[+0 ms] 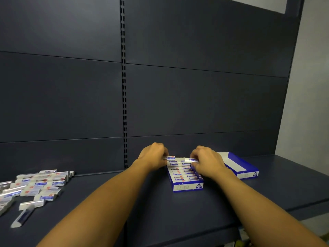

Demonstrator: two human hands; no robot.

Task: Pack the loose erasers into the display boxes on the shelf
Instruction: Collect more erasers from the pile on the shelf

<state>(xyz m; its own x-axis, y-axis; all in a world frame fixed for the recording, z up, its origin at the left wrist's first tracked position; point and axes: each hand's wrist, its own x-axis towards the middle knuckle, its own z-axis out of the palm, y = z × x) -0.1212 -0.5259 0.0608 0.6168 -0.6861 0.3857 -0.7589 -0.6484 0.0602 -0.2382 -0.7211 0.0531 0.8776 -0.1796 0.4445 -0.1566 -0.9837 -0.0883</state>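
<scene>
A blue and white display box sits on the dark shelf, holding two columns of wrapped erasers. At the box's far left corner my left hand pinches one eraser. My right hand pinches another eraser at the far right of the same box, its heel lying over the right column. A second blue and white display box lies just right of the first, partly hidden behind my right hand. A heap of loose erasers lies at the shelf's left.
The dark shelf board runs the frame's width, with its front edge dropping away at the lower right. A slotted upright splits the dark back panel. One eraser lies apart near the front left.
</scene>
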